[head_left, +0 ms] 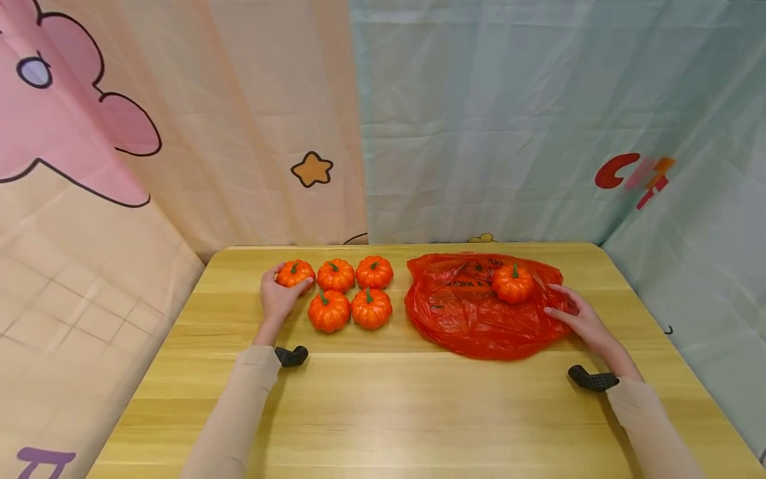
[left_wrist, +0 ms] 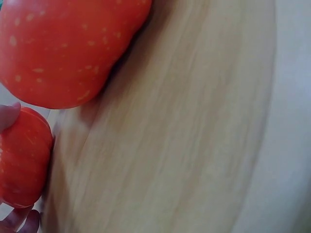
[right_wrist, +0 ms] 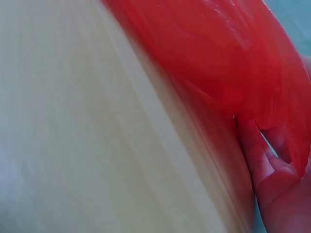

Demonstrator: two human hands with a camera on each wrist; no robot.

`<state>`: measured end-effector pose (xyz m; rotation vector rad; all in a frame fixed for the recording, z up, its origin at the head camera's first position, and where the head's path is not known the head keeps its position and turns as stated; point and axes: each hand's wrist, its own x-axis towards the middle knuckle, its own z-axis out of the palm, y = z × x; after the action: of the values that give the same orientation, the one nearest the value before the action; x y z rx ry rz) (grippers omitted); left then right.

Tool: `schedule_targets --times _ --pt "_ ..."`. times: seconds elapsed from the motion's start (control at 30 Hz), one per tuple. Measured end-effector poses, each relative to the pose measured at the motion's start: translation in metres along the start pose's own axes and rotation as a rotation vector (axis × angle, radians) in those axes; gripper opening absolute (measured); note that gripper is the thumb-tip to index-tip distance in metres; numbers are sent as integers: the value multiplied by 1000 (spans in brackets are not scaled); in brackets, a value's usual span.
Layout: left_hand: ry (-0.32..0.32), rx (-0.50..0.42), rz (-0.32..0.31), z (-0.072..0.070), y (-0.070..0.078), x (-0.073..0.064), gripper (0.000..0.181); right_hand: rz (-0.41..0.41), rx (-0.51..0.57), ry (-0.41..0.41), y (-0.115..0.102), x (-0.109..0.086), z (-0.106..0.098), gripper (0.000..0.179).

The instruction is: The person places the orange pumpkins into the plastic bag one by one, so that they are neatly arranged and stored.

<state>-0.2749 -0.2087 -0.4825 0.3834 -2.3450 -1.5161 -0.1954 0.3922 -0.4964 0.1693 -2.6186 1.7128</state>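
My left hand (head_left: 280,297) grips a small orange pumpkin (head_left: 296,273) with a green stem, thumb on its right side and fingers on its left. In the left wrist view this pumpkin (left_wrist: 24,160) sits between the fingertips, with another pumpkin (left_wrist: 68,48) looming closer. A crumpled red plastic bag (head_left: 473,326) lies flat on the right, with dark print on it. One pumpkin (head_left: 513,284) rests on the bag's right part. At the bag's right edge is my right hand (head_left: 583,321), thumb and fingers spread. In the right wrist view, red film (right_wrist: 218,58) drapes over its fingers (right_wrist: 250,145).
Beside the held pumpkin stand two more in the back row, a middle one (head_left: 336,275) and a right one (head_left: 374,273). Two others, left (head_left: 329,311) and right (head_left: 371,308), form a front row. All are on a wooden table (head_left: 383,412) with printed curtains (head_left: 467,133) behind it.
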Motion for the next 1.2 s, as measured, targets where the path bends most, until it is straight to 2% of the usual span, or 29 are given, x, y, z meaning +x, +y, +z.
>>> schedule_targets --times 0.47,0.77,0.97,1.2 --pt "41 4 29 3 -3 0 74 -6 -19 7 1 2 2 59" --pt "104 20 -7 1 -1 -4 75 -21 -11 7 1 4 4 59" --pt "123 21 3 0 7 -9 75 -31 0 11 2 1 3 58" --pt "154 -23 28 -1 24 -15 75 -18 -10 11 0 -1 2 59"
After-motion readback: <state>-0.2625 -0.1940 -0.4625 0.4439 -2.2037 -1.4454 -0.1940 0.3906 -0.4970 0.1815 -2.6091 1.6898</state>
